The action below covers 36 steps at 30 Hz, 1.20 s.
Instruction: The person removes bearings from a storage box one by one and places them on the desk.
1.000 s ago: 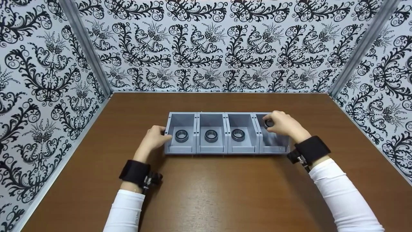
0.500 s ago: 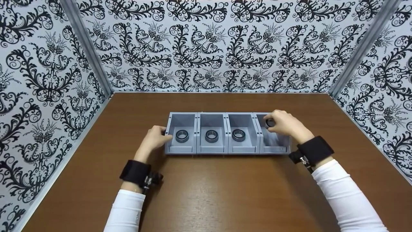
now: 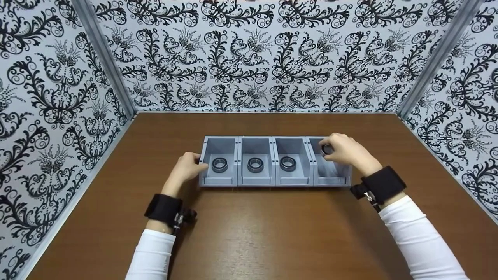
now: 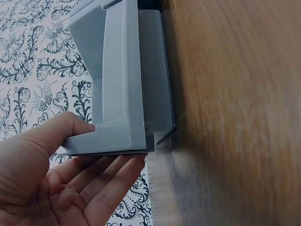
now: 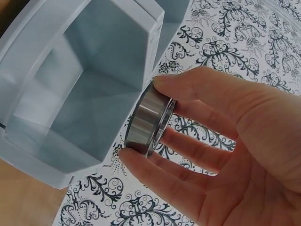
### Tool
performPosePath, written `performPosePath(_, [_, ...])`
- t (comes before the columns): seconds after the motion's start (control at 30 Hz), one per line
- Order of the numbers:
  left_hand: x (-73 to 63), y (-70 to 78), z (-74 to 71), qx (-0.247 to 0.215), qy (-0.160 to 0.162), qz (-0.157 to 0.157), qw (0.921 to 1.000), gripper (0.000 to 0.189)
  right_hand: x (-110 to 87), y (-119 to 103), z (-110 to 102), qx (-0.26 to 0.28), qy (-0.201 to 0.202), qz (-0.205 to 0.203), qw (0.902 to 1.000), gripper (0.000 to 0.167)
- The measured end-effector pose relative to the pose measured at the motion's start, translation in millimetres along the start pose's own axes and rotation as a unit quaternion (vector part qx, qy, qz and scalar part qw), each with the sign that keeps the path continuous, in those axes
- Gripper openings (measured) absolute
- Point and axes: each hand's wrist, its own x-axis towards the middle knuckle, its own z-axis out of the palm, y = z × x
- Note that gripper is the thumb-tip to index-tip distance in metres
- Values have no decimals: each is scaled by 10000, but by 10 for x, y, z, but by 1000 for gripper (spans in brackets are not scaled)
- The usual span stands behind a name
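Four-sided grey plastic bins [image 3: 255, 181] stand joined in a row. My left hand [image 3: 187, 167] grips the leftmost bin's outer side wall. In the left wrist view, the thumb lies over that bin's edge [image 4: 106, 139], with the fingers along its outside. Over the rightmost bin [image 3: 330, 181], my right hand [image 3: 347, 151] holds a ball bearing [image 3: 327, 149] on edge. The right wrist view shows the bearing's steel outer ring [image 5: 146, 120] pinched between thumb and fingertips, close beside the bin's rim. Other bearings lie flat: one in the left bin [image 3: 220, 170], one in the second [image 3: 255, 170], one in the third [image 3: 288, 168].
The bins stand on a brown wooden table [image 3: 249, 229]. Patterned white panels [image 3: 249, 58] enclose its back and sides, with grey metal posts [image 3: 105, 58] at the corners. Both wrists wear black straps [image 3: 383, 186] with small cameras.
My right hand and forearm have shifted slightly to the right, with the bearing still pinched over the rightmost bin. The left hand and the bins have stayed in place.
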Motion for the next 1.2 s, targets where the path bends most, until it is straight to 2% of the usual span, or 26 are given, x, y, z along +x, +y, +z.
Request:
performPosePath(0.37, [0,-1,0,14,-7,-32,10000,22,-83,-34,-27,5,45,-63,10000,43])
performPosePath(0.67, [7,-12,-2,21,-21,-2,10000,23,-175,-76,-43,-110,131,-280,9995,38])
performPosePath(1.2, [13,-14,-6,1,-10,41,10000,26,-299,-117,-72,-103,129,-304,9994,40])
